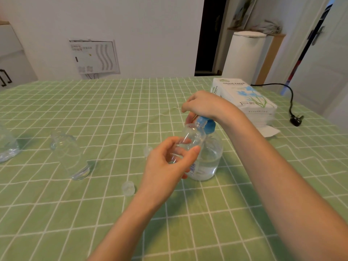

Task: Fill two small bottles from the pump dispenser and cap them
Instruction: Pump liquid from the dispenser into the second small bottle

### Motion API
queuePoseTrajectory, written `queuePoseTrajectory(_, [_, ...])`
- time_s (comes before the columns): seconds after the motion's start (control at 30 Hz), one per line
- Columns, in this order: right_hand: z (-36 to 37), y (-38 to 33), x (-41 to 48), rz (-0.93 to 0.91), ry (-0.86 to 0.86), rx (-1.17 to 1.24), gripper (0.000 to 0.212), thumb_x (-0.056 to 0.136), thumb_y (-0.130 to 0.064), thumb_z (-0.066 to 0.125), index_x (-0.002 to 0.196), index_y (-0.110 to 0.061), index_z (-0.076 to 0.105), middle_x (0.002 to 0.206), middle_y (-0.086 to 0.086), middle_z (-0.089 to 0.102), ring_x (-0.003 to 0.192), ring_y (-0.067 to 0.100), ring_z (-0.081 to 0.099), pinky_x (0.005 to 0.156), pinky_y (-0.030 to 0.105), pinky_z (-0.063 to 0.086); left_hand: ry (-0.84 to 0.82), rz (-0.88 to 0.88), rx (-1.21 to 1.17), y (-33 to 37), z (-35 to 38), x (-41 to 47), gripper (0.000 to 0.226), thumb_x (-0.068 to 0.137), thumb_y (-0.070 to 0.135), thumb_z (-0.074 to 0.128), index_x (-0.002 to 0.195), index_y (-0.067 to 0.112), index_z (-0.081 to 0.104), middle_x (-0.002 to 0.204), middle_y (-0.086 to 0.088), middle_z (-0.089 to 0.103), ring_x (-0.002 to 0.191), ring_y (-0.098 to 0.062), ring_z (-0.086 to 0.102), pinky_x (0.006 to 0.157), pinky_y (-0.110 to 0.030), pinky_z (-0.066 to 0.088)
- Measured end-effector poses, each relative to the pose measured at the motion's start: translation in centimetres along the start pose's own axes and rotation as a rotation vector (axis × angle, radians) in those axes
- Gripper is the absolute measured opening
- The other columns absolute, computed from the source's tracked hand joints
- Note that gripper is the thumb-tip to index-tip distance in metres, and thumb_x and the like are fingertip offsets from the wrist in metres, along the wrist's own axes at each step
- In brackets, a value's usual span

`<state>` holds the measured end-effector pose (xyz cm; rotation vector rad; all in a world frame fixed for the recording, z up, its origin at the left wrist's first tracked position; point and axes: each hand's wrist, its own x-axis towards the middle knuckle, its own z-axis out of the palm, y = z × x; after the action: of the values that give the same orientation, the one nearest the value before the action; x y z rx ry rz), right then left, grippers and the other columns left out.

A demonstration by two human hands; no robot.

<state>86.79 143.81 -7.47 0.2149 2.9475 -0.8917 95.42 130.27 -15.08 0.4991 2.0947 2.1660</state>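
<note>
My left hand [167, 166] holds a small clear bottle [193, 137] tilted, its open neck up against the blue pump head [205, 125] of the large clear dispenser bottle [209, 159]. My right hand [205, 106] sits on top of that pump head, fingers curled over it. A second small clear bottle [69, 155] stands on the green checked cloth to the left. Two clear caps lie on the cloth: one cap [128, 188] near my left wrist, another cap [147, 150] just behind my left hand.
A pack of tissue paper [244, 102] lies at the back right, with a black cable and plug [296, 119] beyond it. Another clear container [7, 146] is cut off at the left edge. The green checked tablecloth [113, 110] covers the whole table.
</note>
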Motion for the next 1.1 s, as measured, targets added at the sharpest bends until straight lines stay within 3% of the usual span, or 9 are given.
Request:
queuePoseTrajectory(0.23, [-1.3,-1.0,-0.1,-0.057,0.048,-0.037,0.042,0.091,-0.017,0.047,0.125,0.006,0.055,0.111,0.021,0.069,0.075,0.024,0.056,0.076,0.036,0.051,-0.005,0.013,-0.043,0.6,0.1,0.2,0.021,0.074,0.03,0.069,0.094,0.023,0.066,0.07,0.002,0.067,0.05,-0.003,0.058,0.047,-0.014,0.045])
queuePoseTrajectory(0.37, [-1.2,-1.0,-0.2,-0.071,0.014,-0.058,0.041,0.091,-0.016,0.048,0.124,0.006,0.055,0.118,0.024,0.064,0.106,0.038,0.063,0.081,0.04,0.053,0.003,0.011,-0.042,0.8,0.1,0.2,0.033,0.064,0.043,0.067,0.092,0.026,0.066,0.071,0.003,0.068,0.049,-0.004,0.059,0.047,-0.015,0.045])
queuePoseTrajectory(0.43, [-1.0,-1.0,-0.1,-0.063,-0.013,-0.055,0.041,0.092,-0.016,0.049,0.126,0.006,0.054,0.12,0.024,0.063,0.091,0.034,0.067,0.08,0.039,0.052,0.004,0.004,-0.033,0.7,0.1,0.1,0.029,0.067,0.04,0.068,0.092,0.026,0.066,0.072,0.002,0.068,0.05,-0.003,0.059,0.046,-0.014,0.045])
queuePoseTrajectory(0.5, [-0.8,-0.7,0.0,-0.054,-0.025,-0.054,0.042,0.092,-0.017,0.05,0.126,0.007,0.054,0.123,0.024,0.06,0.076,0.022,0.051,0.074,0.036,0.047,0.0,0.0,-0.023,0.5,0.0,0.1,0.022,0.073,0.033,0.069,0.093,0.024,0.067,0.072,0.001,0.068,0.05,-0.004,0.059,0.046,-0.014,0.045])
queuePoseTrajectory(0.63, [-0.1,0.0,0.0,-0.024,-0.05,-0.029,0.041,0.092,-0.02,0.049,0.124,0.006,0.055,0.123,0.022,0.061,0.078,0.018,0.044,0.07,0.029,0.033,0.008,-0.011,-0.005,0.1,0.0,0.1,0.015,0.078,0.023,0.069,0.092,0.022,0.067,0.073,-0.003,0.066,0.05,-0.004,0.057,0.044,-0.013,0.042])
queuePoseTrajectory(0.77, [-0.1,0.0,-0.1,-0.047,0.007,0.019,0.042,0.092,-0.019,0.048,0.123,0.008,0.055,0.12,0.025,0.062,0.077,0.026,0.055,0.073,0.032,0.043,0.007,-0.013,0.001,0.1,0.1,0.0,0.015,0.078,0.024,0.069,0.093,0.022,0.066,0.074,-0.006,0.066,0.051,-0.004,0.058,0.046,-0.016,0.045])
queuePoseTrajectory(0.9, [-0.6,-0.5,-0.3,-0.075,0.055,0.056,0.037,0.09,-0.014,0.048,0.119,0.009,0.057,0.104,0.024,0.07,0.074,0.025,0.056,0.088,0.047,0.053,-0.004,-0.008,-0.025,0.6,0.2,0.0,0.028,0.068,0.039,0.069,0.093,0.026,0.066,0.074,-0.001,0.069,0.051,-0.004,0.059,0.048,-0.015,0.046])
queuePoseTrajectory(0.97, [-1.0,-0.8,-0.3,-0.076,0.057,0.056,0.037,0.089,-0.011,0.047,0.118,0.009,0.058,0.103,0.024,0.07,0.09,0.038,0.067,0.088,0.046,0.054,-0.006,-0.001,-0.037,0.8,0.2,0.0,0.036,0.061,0.046,0.067,0.093,0.027,0.066,0.075,0.001,0.07,0.051,-0.004,0.06,0.049,-0.014,0.046])
queuePoseTrajectory(1.1, [-1.0,-1.0,-0.3,-0.055,0.019,0.026,0.041,0.09,-0.011,0.046,0.125,0.01,0.052,0.119,0.028,0.06,0.111,0.042,0.056,0.082,0.045,0.052,-0.001,-0.008,-0.041,0.8,0.1,0.1,0.036,0.061,0.046,0.067,0.092,0.027,0.067,0.075,0.001,0.069,0.051,-0.004,0.06,0.048,-0.014,0.046])
